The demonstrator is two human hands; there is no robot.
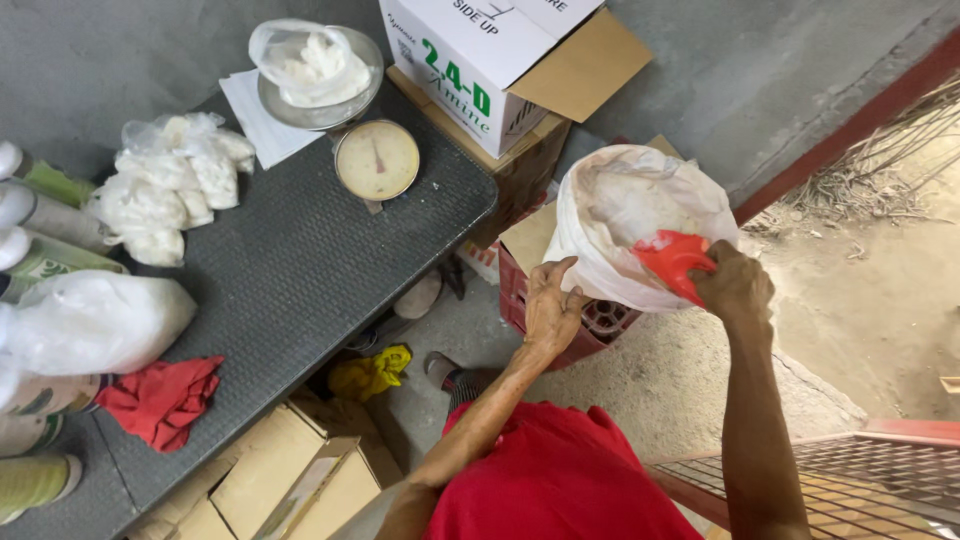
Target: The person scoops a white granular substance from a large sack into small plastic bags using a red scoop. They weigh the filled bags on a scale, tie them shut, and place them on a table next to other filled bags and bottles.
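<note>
My dark table (300, 260), left of frame, bears a scale (375, 158), filled bags (175, 185), a red cloth (160, 398) and bottles (40, 215).

White carton (480, 60) with green print beside scale; tan cartons (290, 480) under table.

Both bare arms stretch forward from the red-shirted torso. The left hand (550, 305) has its wrist bent back and its fingers curled in a pinch. The right hand (735, 285) sits a little higher, closed tight in a fist, knuckles up.
</note>
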